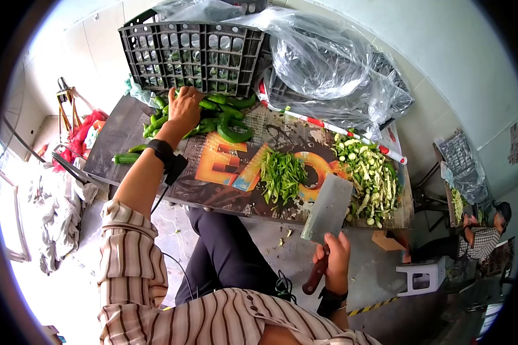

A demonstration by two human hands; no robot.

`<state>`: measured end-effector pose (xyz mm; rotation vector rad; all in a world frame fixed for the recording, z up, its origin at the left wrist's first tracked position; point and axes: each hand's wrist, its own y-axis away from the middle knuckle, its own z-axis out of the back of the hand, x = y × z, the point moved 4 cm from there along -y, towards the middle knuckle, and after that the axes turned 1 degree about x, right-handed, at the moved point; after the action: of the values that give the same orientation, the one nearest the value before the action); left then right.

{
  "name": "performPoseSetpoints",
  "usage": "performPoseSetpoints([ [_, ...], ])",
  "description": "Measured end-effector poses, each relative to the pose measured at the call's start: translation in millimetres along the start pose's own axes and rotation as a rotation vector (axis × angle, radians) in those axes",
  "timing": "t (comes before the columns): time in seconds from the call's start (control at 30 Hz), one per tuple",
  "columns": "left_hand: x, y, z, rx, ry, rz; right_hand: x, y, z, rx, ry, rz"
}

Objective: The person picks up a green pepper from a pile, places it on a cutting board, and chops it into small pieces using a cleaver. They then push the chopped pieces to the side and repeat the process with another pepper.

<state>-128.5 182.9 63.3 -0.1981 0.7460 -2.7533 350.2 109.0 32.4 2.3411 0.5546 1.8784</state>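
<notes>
My left hand [185, 109] reaches over a pile of long green peppers [216, 118] at the foot of the black crate. Its fingers are apart and bent down onto the peppers; their tips are partly hidden. In my right hand [335, 259] is a cleaver [330, 208], gripped by its brown wooden handle, with the broad blade pointing up toward the table's front edge. Sliced green pepper [283, 175] lies in a heap at the middle of the table [236, 198]. To the right sits a larger heap of pale seedy pepper cores and stem ends [368, 181].
A black plastic crate [193, 54] stands at the back, beside another crate covered in clear plastic [328, 63]. A red-and-white strip [351, 135] runs along the table. At far right another person [477, 238] works near a grey stool [423, 276]. Cloths [60, 207] hang at left.
</notes>
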Motion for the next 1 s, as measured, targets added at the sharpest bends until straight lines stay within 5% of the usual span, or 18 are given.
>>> performPoseSetpoints([
  [0.23,0.2,-5.3,7.1,0.147,0.071,0.083,-1.3,0.4,-0.4,-0.016,0.001,-0.016],
  [0.67,-1.5,7.0,52.4,-0.343,0.126,-0.052,-7.2,1.4,1.0,-0.028,-0.017,-0.011],
  [1.0,-70.4,117.0,98.6,-0.06,0.383,-0.069,4.8,0.3,-14.1,0.06,0.098,0.042],
])
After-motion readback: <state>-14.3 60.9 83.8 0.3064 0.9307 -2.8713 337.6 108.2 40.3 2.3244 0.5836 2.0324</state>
